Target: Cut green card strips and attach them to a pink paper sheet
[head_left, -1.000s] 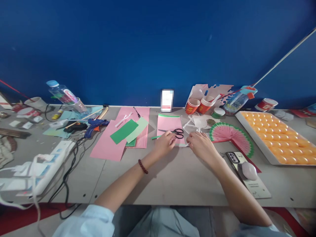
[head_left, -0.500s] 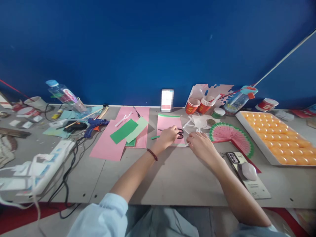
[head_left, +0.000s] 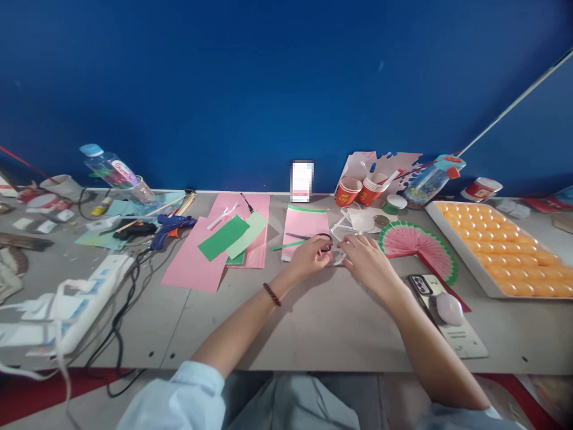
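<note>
Near the middle of the table, my left hand (head_left: 310, 258) has its fingers curled together over the right edge of a stacked pink sheet (head_left: 308, 222). What those fingers pinch is too small to make out. Scissors with black handles (head_left: 302, 237) lie on the sheet, their loops partly behind my left fingers. Close on the right, my right hand (head_left: 366, 263) is bent with fingertips closed at a looped white strip (head_left: 339, 257) between the hands. A narrow green strip (head_left: 286, 245) lies left of the scissors, and a green band (head_left: 308, 209) edges the sheet's top.
A pink and green folded paper fan (head_left: 418, 243) and a phone with a white case on it (head_left: 447, 319) lie to the right, before a tray of orange balls (head_left: 496, 251). Red paper cups (head_left: 348, 192) stand behind. Green paper (head_left: 222, 237), a glue gun (head_left: 172, 228) and a power strip (head_left: 96, 298) are left.
My left hand has drawn slightly down off the pink sheet, uncovering more of the scissors and green strip. My right hand has shifted a little, its fingers closer to my left.
</note>
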`<state>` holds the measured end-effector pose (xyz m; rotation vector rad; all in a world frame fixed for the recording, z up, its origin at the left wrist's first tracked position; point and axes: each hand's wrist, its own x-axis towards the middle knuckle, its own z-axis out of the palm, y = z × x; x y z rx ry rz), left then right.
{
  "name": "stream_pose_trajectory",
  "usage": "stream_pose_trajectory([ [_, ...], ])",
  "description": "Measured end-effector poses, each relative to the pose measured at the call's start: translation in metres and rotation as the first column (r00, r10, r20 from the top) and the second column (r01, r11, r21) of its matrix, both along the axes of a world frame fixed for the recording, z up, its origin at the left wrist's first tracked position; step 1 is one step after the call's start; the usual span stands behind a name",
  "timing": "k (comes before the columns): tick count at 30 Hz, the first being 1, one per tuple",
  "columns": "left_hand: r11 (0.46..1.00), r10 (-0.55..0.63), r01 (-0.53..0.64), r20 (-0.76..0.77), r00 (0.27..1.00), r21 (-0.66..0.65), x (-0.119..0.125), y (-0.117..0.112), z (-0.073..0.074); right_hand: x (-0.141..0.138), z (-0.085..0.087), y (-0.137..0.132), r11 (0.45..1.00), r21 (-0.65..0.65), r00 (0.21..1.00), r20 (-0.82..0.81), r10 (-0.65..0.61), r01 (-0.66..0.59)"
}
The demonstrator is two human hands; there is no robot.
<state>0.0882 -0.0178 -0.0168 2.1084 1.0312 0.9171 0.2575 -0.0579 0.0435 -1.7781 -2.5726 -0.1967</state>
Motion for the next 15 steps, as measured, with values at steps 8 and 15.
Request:
stream_pose_trajectory([
  [8,0.996,-0.085,0.085,0.017,0.996,-0.016,0.004,-0.005,-0.006,0.007,-0.002,0.003,1.0,-0.007,1.0,-0.011,0.012,-0.012],
  [15,0.985,-0.069,0.084,0.1,0.993,-0.151,0.02,-0.004,-0.01,0.008,-0.001,0.009,0.999,-0.013,0.998,-0.046,0.05,-0.05],
])
